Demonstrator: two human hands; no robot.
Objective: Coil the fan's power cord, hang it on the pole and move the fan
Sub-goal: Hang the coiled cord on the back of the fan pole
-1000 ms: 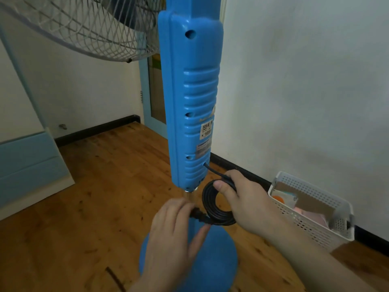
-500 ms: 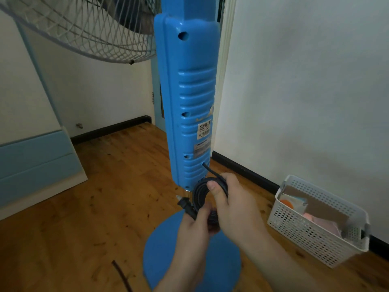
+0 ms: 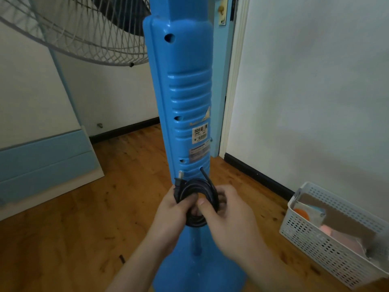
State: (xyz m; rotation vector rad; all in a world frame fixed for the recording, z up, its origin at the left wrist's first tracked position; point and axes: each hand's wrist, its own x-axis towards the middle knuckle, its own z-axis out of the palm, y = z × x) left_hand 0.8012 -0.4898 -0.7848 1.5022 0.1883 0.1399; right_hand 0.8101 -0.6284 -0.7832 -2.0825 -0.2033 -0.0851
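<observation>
Your fan (image 3: 181,98) fills the middle of the frame: its blue pole housing stands upright on the wood floor (image 3: 63,239), with the wire grille (image 3: 84,32) at upper left and the round base (image 3: 200,275) at bottom centre. A white basket (image 3: 336,234) sits on the floor at lower right, beside the wall. Just below the housing you hold the coiled black cord (image 3: 196,199) in both hands. Your left hand (image 3: 170,213) grips the coil's left side, fingers curled round it, the plug (image 3: 179,182) sticking up above them. Your right hand (image 3: 233,220) pinches the coil's right side, thumb across the front.
</observation>
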